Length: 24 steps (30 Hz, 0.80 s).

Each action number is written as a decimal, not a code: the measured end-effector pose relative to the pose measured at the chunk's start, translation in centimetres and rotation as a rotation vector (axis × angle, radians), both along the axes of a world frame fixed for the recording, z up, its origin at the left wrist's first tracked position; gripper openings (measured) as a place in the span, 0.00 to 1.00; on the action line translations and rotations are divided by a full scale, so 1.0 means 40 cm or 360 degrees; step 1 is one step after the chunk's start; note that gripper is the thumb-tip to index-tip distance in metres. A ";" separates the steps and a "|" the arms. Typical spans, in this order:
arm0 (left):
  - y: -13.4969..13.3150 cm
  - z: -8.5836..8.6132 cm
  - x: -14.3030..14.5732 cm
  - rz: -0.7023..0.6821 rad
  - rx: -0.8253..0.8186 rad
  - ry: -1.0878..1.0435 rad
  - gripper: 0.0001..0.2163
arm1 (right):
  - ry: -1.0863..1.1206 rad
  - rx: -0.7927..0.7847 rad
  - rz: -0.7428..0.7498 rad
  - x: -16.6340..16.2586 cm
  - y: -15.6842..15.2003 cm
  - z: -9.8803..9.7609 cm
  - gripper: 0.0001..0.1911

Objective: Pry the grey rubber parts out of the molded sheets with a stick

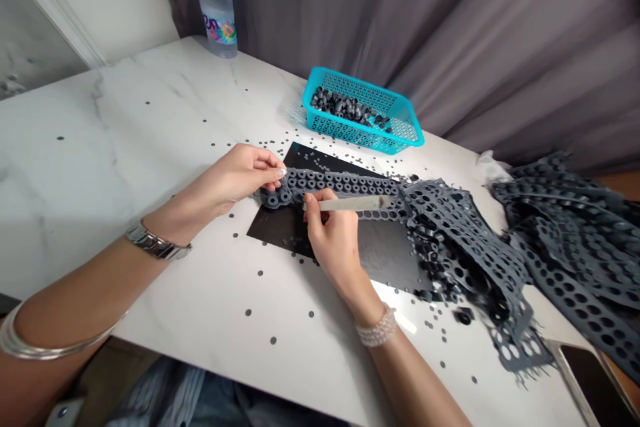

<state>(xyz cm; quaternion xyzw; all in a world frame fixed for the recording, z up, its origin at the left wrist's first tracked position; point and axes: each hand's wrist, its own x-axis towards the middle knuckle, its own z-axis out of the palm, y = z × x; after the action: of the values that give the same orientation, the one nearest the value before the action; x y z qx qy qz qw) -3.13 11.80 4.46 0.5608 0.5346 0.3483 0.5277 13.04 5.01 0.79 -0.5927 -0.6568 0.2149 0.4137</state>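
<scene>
A dark grey perforated rubber strip (345, 183) with rows of round rings in it lies across a black mat (385, 253). My left hand (253, 173) pinches the strip's left end between thumb and fingers. Close beside it, my right hand (335, 237) grips a pale, flat, stick-like tool (357, 203), whose front end is at the strip's near edge. The exact kind of tool cannot be made out. The strip's right part (460, 227) has open holes and runs off the mat over a pile of loose black rings (435, 263).
A turquoise basket (350, 133) with black rings stands behind the mat. A water bottle (217, 13) is at the back left. Heaped perforated strips (575, 233), white crumpled material (491, 168) and a phone (600, 383) lie at the right. Small dark discs (260, 273) dot the table.
</scene>
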 end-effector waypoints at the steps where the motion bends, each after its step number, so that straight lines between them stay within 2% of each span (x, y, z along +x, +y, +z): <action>1: -0.001 0.005 0.000 0.0028 0.0063 0.0010 0.01 | -0.0017 0.0014 0.0002 0.000 0.001 0.001 0.14; 5: 0.004 0.026 -0.009 0.0371 0.0491 -0.0068 0.01 | -0.0025 -0.0001 0.0001 -0.002 0.001 -0.001 0.14; 7: 0.013 0.028 -0.020 0.0467 0.0538 -0.0167 0.02 | 0.0058 -0.0045 0.0009 -0.002 0.000 -0.003 0.14; 8: 0.018 0.026 -0.025 0.0437 0.0485 -0.0209 0.02 | 0.0139 -0.0060 0.0001 0.000 -0.001 -0.004 0.15; 12: 0.019 0.010 -0.018 0.0175 0.0291 -0.0209 0.06 | 0.0675 0.0077 -0.0222 0.032 0.008 0.016 0.15; 14: 0.000 0.004 0.015 0.0057 0.0282 -0.0125 0.07 | 0.0928 0.0259 -0.0412 0.067 0.017 0.044 0.13; 16: -0.032 0.004 0.072 -0.0157 0.0299 -0.0068 0.09 | 0.1080 0.0485 -0.0606 0.112 0.024 0.079 0.11; 18: -0.067 0.012 0.141 -0.0546 0.0386 -0.0095 0.13 | 0.1172 0.0726 -0.0831 0.155 0.025 0.114 0.09; 20: -0.087 0.025 0.194 -0.1111 0.0633 -0.0066 0.22 | 0.1196 0.0946 -0.0970 0.187 0.020 0.139 0.08; 21: -0.087 0.033 0.206 -0.1255 0.0770 0.0004 0.26 | 0.1187 0.1001 -0.0995 0.195 0.017 0.146 0.07; 22: -0.081 0.040 0.205 -0.1276 0.0899 0.0108 0.27 | 0.1151 0.1002 -0.1001 0.199 0.013 0.147 0.08; 24: -0.059 0.050 0.165 -0.1062 0.1070 0.0413 0.24 | 0.1054 0.0858 -0.0894 0.189 0.007 0.134 0.09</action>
<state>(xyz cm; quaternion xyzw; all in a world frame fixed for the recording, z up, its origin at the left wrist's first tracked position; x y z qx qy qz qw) 3.47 9.45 6.46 0.8795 0.2450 0.2407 0.3294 20.61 5.30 6.16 -0.5187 -0.3379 0.0946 0.7796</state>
